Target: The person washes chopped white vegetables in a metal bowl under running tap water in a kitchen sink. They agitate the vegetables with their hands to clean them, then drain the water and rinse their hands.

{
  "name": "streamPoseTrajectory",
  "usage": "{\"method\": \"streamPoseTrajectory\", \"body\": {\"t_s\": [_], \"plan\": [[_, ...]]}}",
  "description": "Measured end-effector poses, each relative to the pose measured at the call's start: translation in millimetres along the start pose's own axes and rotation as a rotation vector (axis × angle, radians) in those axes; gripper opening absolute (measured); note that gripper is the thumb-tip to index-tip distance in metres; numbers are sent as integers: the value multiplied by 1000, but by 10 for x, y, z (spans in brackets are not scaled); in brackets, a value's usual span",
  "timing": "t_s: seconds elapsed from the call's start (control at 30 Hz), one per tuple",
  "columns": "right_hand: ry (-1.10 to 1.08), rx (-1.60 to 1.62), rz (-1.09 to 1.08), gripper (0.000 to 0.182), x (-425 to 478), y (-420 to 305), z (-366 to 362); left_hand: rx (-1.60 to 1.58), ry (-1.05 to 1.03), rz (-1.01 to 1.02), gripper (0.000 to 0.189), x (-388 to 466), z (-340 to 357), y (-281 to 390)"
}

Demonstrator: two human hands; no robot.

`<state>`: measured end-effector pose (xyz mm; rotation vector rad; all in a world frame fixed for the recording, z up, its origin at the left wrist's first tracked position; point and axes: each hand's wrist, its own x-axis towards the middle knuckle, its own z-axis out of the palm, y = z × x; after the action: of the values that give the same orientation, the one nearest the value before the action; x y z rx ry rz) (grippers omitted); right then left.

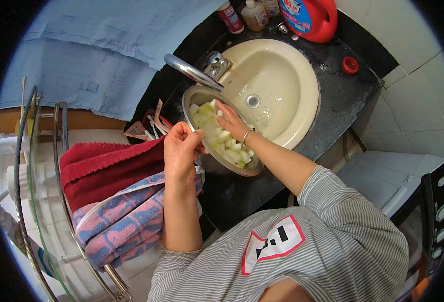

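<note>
My left hand (185,142) grips the near-left rim of a metal basin (229,162), which is tilted towards the oval ceramic sink (310,90). Pale green and white vegetable chunks (214,132) fill the basin. My right hand (232,121) lies on the chunks near the sink-side rim, its fingers extended; whether it holds a piece cannot be told. A chrome faucet (195,72) reaches over the basin's upper edge. Some water shows in the sink around the metal drain (252,101).
A red detergent jug (318,22), soap bottles (255,17) and a red cap (350,65) stand on the black countertop (343,98). Towels (120,215) hang from a metal rack (65,204) at left. A blue curtain (90,68) hangs upper left; a washing machine (392,181) is at right.
</note>
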<state>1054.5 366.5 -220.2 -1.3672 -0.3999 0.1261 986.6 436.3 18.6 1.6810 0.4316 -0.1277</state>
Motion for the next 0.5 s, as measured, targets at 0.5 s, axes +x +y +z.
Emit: {"method": "streamPoseTrajectory", "body": {"t_s": [0.5], "plan": [[-395,-1005,114,65,46,-686,-739,-635,39,-61,10,-63,-261,-917]]}}
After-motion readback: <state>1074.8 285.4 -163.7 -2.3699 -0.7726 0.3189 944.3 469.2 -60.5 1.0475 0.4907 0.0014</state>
